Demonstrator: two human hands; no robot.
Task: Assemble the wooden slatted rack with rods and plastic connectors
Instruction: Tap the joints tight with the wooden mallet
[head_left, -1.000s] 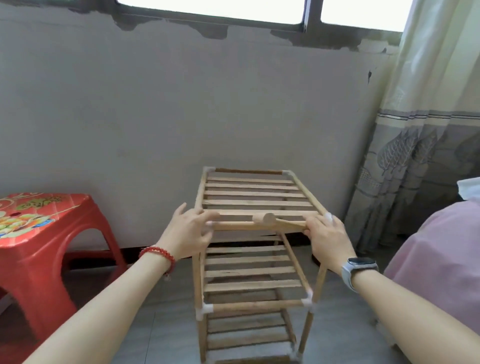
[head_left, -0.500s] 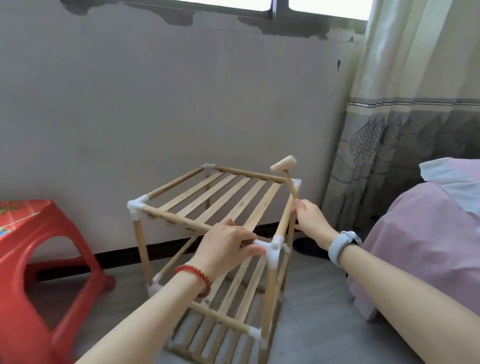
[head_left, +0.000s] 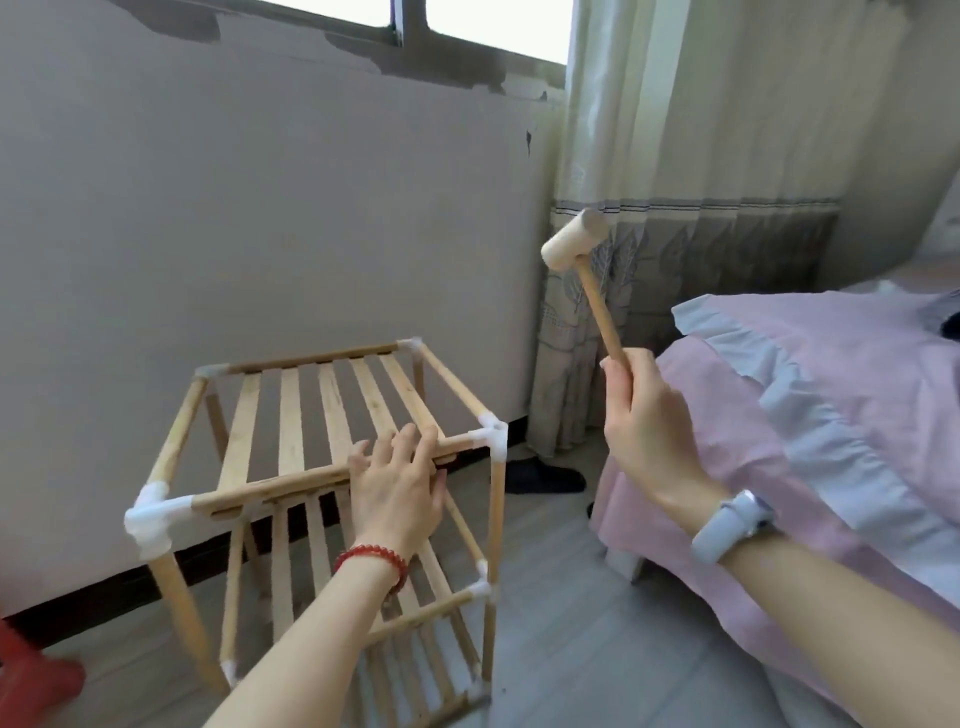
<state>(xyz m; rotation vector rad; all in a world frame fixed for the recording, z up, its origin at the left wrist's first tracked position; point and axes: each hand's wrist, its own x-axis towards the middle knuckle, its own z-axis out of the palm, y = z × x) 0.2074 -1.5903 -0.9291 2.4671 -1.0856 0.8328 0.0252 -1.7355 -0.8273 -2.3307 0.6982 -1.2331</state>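
rack nearly built, mallet raised over the top corner

the rack (head_left: 322, 467) stands upright on the floor (head_left: 597, 649) in front of the wall, just beside the bed (head_left: 831, 415). its frame looks put together: upright rods rise at the corners, white plastic connectors sit at the joints, and three slatted shelves show, one at the top, one in the middle and one near the floor. no loose rods, slats or connectors show around it.

the left hand (head_left: 397, 488) lies flat on the front rail of the top shelf (head_left: 311, 395), fingers straight and spread over the slats, pressing down to steady the frame and holding nothing. the right hand (head_left: 649, 421) is closed around the lower end of the handle of a small wooden mallet (head_left: 574, 241), lifted well above and to the right of the rack, head up and tilted toward it.

by the look of it, the fitting is done and what is left is tapping the joints home. the nearest target seems to be the right front connector (head_left: 493, 436) of the top shelf, which lies below the mallet head. whether the joints are seated fully is too fine to tell, and the back joints are partly hidden, so how many taps remain cannot be judged.
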